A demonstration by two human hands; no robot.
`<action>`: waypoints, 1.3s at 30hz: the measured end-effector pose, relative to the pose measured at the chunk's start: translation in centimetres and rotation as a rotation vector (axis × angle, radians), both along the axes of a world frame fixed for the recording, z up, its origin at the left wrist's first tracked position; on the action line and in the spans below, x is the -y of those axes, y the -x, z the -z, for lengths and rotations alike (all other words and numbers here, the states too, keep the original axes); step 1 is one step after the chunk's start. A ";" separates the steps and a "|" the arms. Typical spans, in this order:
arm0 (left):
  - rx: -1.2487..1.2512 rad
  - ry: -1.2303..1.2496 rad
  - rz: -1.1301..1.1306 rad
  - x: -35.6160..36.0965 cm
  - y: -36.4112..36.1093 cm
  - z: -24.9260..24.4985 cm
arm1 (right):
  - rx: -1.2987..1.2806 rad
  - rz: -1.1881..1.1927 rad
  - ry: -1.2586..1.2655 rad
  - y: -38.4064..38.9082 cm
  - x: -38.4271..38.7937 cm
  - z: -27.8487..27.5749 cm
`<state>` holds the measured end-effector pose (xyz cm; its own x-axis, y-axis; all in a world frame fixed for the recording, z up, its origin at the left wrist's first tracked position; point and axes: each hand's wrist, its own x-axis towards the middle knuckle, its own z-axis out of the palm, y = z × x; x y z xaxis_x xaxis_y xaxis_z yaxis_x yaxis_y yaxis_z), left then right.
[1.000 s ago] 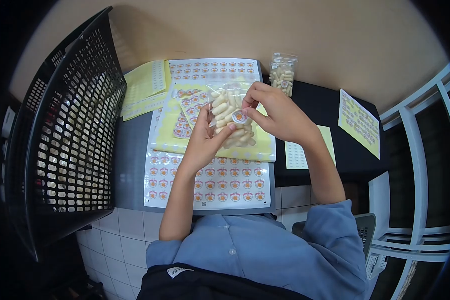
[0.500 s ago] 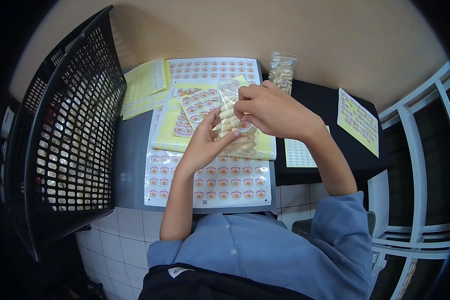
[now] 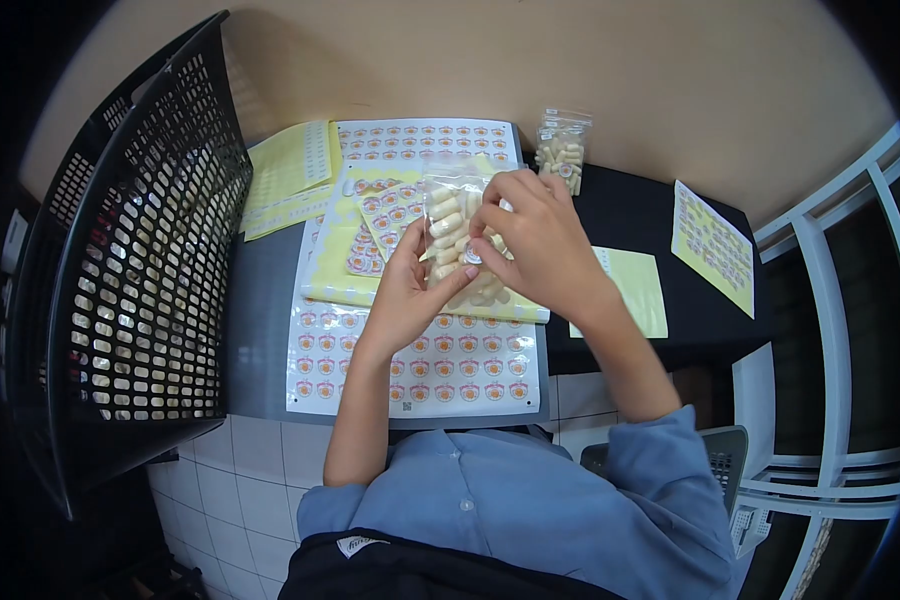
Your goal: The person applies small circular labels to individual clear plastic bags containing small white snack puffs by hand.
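Note:
My left hand (image 3: 415, 290) is closed around a clear zip bag of pale capsules (image 3: 446, 232), thumb across its front, holding it upright above the sticker sheets. A round logo sticker (image 3: 473, 253) sits on the bag's front. My right hand (image 3: 535, 235) is closed in a pinch against the bag's right side, its fingers covering that part. A small white piece (image 3: 506, 205) shows by those fingers; what it is I cannot make out. Behind the bag lie yellow-backed sheets of round logo stickers (image 3: 402, 204) and a large white sticker sheet (image 3: 417, 378).
Filled capsule bags (image 3: 560, 155) stand against the wall at the back right. A yellow sheet (image 3: 635, 295) and a sticker sheet (image 3: 715, 245) lie on the black cloth (image 3: 625, 220). More yellow sheets (image 3: 290, 175) lie at the left, beside a tall black perforated basket (image 3: 145, 250).
My right hand has shifted a little left and down across the bag's front. The bag has turned slightly, and more of the yellow sheet beside my right forearm shows.

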<state>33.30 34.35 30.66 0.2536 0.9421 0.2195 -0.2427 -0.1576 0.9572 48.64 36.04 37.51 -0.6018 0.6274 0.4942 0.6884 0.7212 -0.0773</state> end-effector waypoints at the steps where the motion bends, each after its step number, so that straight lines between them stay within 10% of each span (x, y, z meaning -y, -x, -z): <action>1: 0.001 -0.001 0.000 0.1 -0.1 -0.1 | 0.001 0.000 -0.001 0.0 0.2 0.3; 9: 0.154 -0.083 -0.112 1.0 -1.3 -0.6 | -1.050 0.178 0.251 1.5 2.1 4.3; 39: 0.062 -0.065 -0.223 0.5 -7.0 0.5 | -1.375 0.100 0.502 -2.5 3.1 6.8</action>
<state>40.33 33.89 30.13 0.0250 0.9567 0.2901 -0.2534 -0.2746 0.9275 51.17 32.90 30.71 0.2077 0.9125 0.3525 -0.0883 0.3763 -0.9223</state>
